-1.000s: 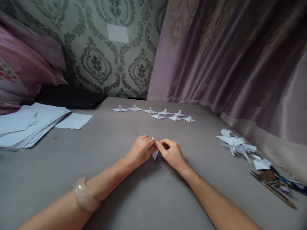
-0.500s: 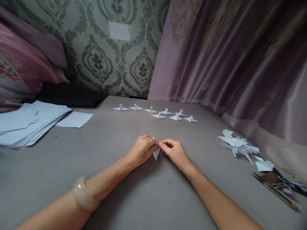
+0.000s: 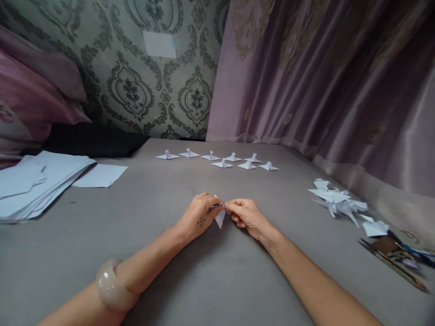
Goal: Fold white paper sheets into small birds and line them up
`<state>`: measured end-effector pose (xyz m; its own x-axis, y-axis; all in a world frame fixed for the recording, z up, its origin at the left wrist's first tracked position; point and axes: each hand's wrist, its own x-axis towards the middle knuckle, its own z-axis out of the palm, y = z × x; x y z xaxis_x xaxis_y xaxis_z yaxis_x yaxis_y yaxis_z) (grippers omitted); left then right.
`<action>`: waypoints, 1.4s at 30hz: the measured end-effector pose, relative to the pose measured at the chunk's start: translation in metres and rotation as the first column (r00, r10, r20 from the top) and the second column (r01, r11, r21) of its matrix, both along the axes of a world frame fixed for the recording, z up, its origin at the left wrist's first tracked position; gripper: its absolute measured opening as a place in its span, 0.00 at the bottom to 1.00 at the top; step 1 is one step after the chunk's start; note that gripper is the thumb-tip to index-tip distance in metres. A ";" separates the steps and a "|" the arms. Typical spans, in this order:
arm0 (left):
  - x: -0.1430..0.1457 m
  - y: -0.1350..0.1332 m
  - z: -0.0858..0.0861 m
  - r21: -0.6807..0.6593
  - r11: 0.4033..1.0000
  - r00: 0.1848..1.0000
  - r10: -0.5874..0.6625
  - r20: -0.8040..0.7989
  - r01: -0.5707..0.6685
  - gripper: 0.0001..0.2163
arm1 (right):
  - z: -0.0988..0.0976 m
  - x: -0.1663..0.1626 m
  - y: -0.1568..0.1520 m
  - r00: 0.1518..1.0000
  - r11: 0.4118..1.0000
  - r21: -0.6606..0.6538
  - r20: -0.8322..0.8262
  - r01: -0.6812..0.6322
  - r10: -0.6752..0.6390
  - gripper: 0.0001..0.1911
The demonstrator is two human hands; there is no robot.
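Note:
Between my two hands is a small folded paper figure (image 3: 220, 220), white, with a pointed flap hanging down toward me. My left hand (image 3: 200, 213) pinches it from the left, thumb and fingers closed over its upper part and hiding much of it. From the right, my right hand (image 3: 248, 217) grips its tip between thumb and forefinger, the other fingers curled under. Beyond the hands, several finished-looking white folded paper figures (image 3: 222, 163) stand in two loose rows with flat wings and a raised middle.
A stack of white paper sheets (image 3: 44, 185) lies at the left, beside a black cloth (image 3: 91, 140). On the right is a heap of folded white paper pieces (image 3: 336, 201), with scissors (image 3: 416, 253) and other small tools near it. A curtain (image 3: 306, 81) borders the grey table (image 3: 217, 280).
My right hand has rolled so its lower fingers now curl beneath the thumb and forefinger. The left hand keeps its pinch on the paper. The whole view has shifted slightly.

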<state>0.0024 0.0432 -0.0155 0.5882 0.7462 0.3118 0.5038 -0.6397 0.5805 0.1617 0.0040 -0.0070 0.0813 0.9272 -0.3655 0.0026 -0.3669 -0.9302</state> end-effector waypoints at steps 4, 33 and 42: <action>0.000 0.000 0.001 -0.001 1.000 1.000 -0.003 -0.003 0.003 0.08 | 0.002 0.000 0.002 1.000 0.999 -0.036 -0.006 -0.008 0.008 0.08; 0.000 0.002 -0.001 -0.257 0.957 0.980 0.164 0.110 -0.131 0.08 | -0.011 0.005 -0.002 0.937 0.974 0.198 0.348 -0.112 0.037 0.11; 0.000 0.000 -0.001 -0.288 0.948 0.981 0.168 0.099 -0.134 0.08 | -0.014 0.006 -0.005 0.763 0.831 0.480 0.637 -0.281 -0.110 0.04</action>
<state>0.0022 0.0435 -0.0166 0.4328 0.8905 0.1403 0.4973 -0.3657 0.7868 0.1676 -0.0010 -0.0213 0.0144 0.9611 0.2759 0.6462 0.2017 -0.7360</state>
